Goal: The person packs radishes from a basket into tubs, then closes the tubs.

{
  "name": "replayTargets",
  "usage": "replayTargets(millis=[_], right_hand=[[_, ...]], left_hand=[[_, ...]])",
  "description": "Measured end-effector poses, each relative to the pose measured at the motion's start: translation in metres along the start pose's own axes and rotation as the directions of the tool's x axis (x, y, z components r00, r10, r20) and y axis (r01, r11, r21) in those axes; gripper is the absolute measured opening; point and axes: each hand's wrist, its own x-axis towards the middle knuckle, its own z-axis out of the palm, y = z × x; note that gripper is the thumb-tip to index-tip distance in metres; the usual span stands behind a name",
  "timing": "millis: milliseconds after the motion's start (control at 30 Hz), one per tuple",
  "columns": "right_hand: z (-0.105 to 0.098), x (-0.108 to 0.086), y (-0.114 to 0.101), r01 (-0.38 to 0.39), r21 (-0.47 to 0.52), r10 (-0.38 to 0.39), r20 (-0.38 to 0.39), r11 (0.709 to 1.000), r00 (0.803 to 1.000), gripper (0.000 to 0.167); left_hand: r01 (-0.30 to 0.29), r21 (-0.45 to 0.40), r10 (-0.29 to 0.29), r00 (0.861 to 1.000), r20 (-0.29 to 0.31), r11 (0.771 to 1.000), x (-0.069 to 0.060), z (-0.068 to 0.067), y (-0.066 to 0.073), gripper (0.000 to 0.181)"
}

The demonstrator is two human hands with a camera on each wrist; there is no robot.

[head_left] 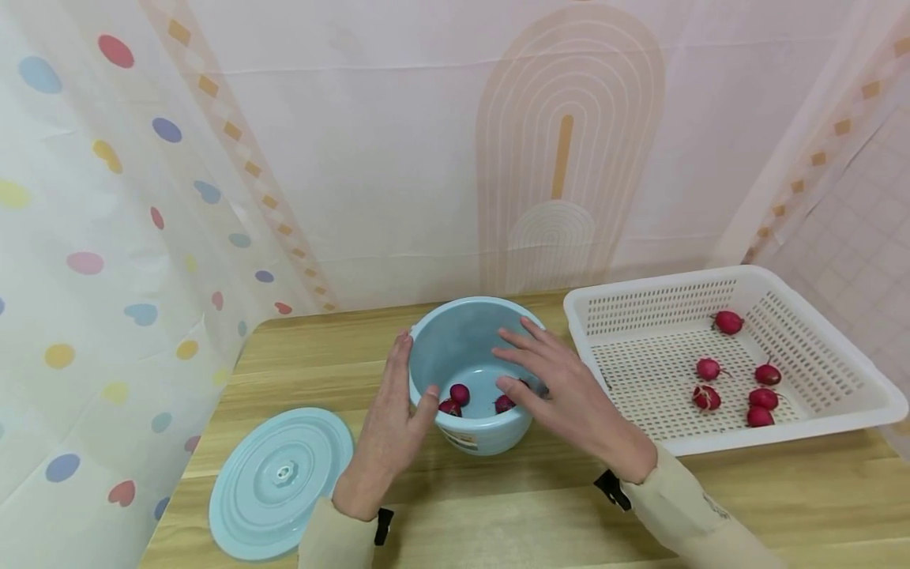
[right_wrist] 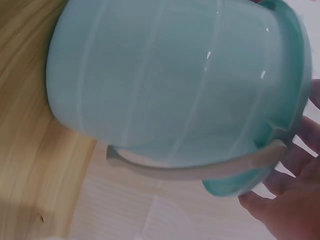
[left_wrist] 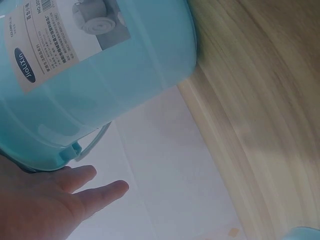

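Note:
A light blue bucket [head_left: 467, 336] stands upright on the wooden table, with several small red radishes [head_left: 459, 394] at its bottom. Along the bucket's left rim lies my left hand [head_left: 389, 415], fingers extended and thumb apart from them; in the left wrist view its fingers are straight beside the rim. Over the right side of the opening my right hand [head_left: 565, 395] spreads its loosely bent fingers, holding no radish that I can see. The right wrist view shows the bucket's pale handle [right_wrist: 200, 171] hanging on the outside wall, with the right fingers near the rim.
To the left lies a round light blue lid [head_left: 249, 506]. A white perforated basket [head_left: 643, 312] at the right holds several loose radishes [head_left: 728, 322]. Behind the table hangs a patterned curtain [head_left: 370, 158].

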Motion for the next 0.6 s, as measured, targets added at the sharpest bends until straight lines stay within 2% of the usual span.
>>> replayTargets(millis=[300,600], right_hand=[[-0.026,-0.023,-0.001,0.057,-0.054,-0.061,-0.066,0.997,0.996,0.045],[-0.057,-0.054,0.015,0.081,-0.113,-0.098,-0.159,0.99,0.982,0.044]], left_hand=[[0.003,0.001,-0.003,1.0,0.007,1.0,0.0,0.0,0.001,0.076],[-0.014,-0.007,0.014,1.0,0.003,1.0,0.0,0.001,-0.001,0.077]])
